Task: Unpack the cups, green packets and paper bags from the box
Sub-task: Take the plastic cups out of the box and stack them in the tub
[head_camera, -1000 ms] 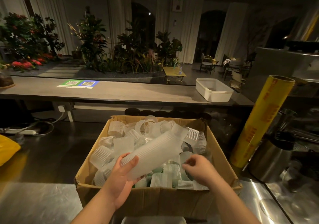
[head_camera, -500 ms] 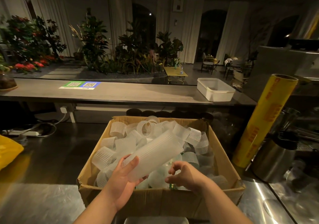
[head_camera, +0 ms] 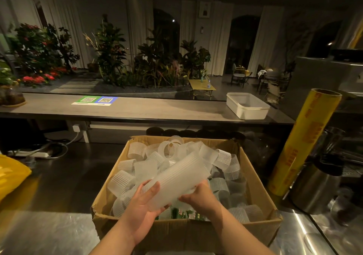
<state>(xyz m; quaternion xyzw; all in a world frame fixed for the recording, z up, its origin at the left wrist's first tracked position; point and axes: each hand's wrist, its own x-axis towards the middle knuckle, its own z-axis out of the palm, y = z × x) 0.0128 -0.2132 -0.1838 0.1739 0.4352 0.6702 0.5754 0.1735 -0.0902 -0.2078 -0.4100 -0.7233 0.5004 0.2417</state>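
Head view: we find the left hand [head_camera: 144, 205] wrapped around the near end of a stack of cups [head_camera: 176, 176], which is held slanted just above the box [head_camera: 176, 233] on the table [head_camera: 49, 233]. The right hand [head_camera: 198, 199] curls its fingers under the same stack. Loose cups [head_camera: 141, 168] crowd the box, with green packets [head_camera: 184, 213] showing beneath. We see no paper bags. We judge the unpacking to be at an early stage, as the box is nearly full.

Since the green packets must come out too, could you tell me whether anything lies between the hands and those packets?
Yes. The left hand and right hand hold a stack of cups directly above the green packets, and loose cups in the box crowd around them.
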